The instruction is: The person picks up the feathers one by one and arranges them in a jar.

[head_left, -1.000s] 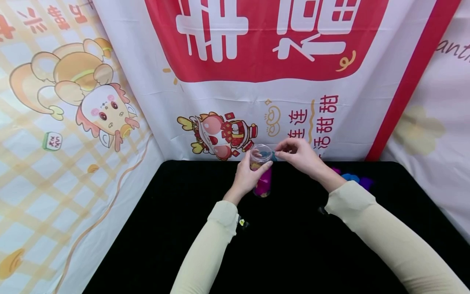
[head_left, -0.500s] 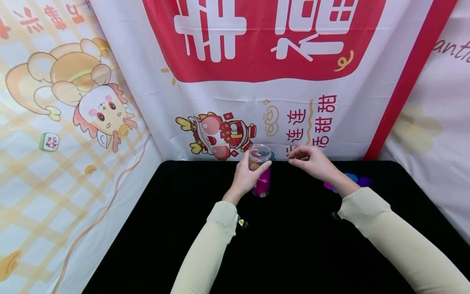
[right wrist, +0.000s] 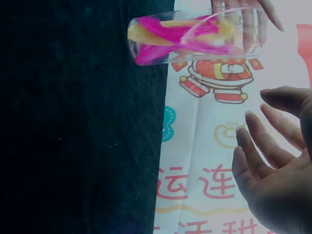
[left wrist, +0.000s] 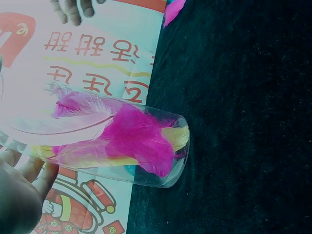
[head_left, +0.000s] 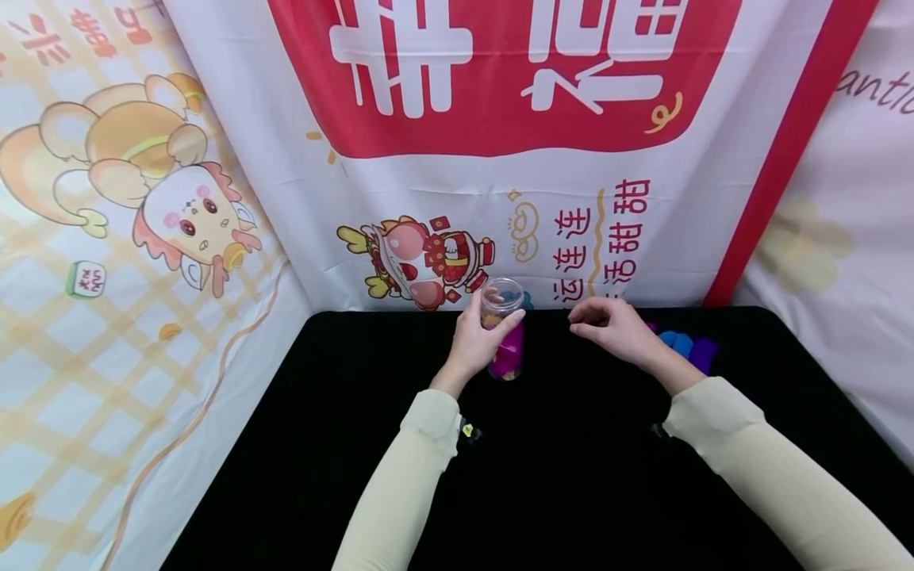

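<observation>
My left hand (head_left: 473, 339) grips a clear jar (head_left: 498, 289) near its top, thumb on the near side and fingers around the far side. The jar stands upright, its mouth uncovered. Inside lie magenta feathers (left wrist: 136, 139), a pale pink feather (left wrist: 73, 124) and some yellow ones (left wrist: 178, 137). To the right of the jar hovers my right hand (head_left: 614, 327), apart from it. In the right wrist view that hand's fingers are loosely bent, the thumb stands off from them, and nothing shows between them.
Behind my right wrist, blue feather-like pieces (head_left: 677, 342) and a purple one (head_left: 703, 354) lie on the black table (head_left: 571, 476). A printed cloth (head_left: 457, 182) hangs right behind the table's far edge. Another patterned cloth (head_left: 143, 317) stands along the left.
My right hand has drawn away from beside the jar's mouth, moving right and slightly lower. The left hand keeps holding the jar in place.
</observation>
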The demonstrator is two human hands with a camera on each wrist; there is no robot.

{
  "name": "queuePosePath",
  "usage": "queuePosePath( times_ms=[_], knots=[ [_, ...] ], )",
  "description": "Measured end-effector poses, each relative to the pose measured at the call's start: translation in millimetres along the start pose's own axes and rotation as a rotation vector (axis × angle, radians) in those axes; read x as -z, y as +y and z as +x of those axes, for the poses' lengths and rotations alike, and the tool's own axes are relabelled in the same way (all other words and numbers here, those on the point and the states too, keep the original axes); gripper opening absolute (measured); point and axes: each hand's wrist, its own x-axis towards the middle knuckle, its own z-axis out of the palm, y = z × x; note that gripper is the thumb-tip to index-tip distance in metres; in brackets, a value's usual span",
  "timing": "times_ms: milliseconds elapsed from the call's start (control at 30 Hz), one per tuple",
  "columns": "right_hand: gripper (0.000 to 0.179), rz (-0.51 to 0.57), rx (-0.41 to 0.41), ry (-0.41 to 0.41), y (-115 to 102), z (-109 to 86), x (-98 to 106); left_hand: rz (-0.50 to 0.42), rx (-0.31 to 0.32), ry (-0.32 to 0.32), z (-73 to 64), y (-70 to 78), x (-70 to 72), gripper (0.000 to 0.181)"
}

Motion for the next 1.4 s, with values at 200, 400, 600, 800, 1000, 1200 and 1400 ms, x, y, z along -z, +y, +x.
queuePosePath(
  times_ms=[200,400,600,800,1000,1200,1400],
  knots=[
    [0.026,-0.057,0.028,-0.051,21,-6.3,0,-0.009,0.018,-0.016,-0.7,2.3,0.5,0.065],
    [0.033,-0.085,0.057,-0.073,37,-16.4,2,-0.017,0.016,-0.016,0.4,0.1,0.2,0.067],
    [0.042,-0.124,0.018,-0.082,45,-27.6,5,0.002,0.005,-0.007,2.0,-1.1,0.5,0.069],
    [0.053,-0.169,0.006,-0.055,58,-40.8,8,-0.002,0.000,-0.014,1.1,-0.5,0.0,0.073],
    [0.064,-0.169,-0.081,-0.072,70,-54.8,18,-0.009,0.005,-0.015,-0.1,0.2,-0.3,0.069],
    [0.070,-0.240,-0.111,-0.052,84,-62.7,30,-0.011,0.017,-0.019,-0.2,1.7,0.2,0.068],
    [0.064,-0.365,-0.104,-0.002,99,-69.9,39,-0.006,0.021,-0.018,-0.6,1.7,-0.5,0.066]
  ],
)
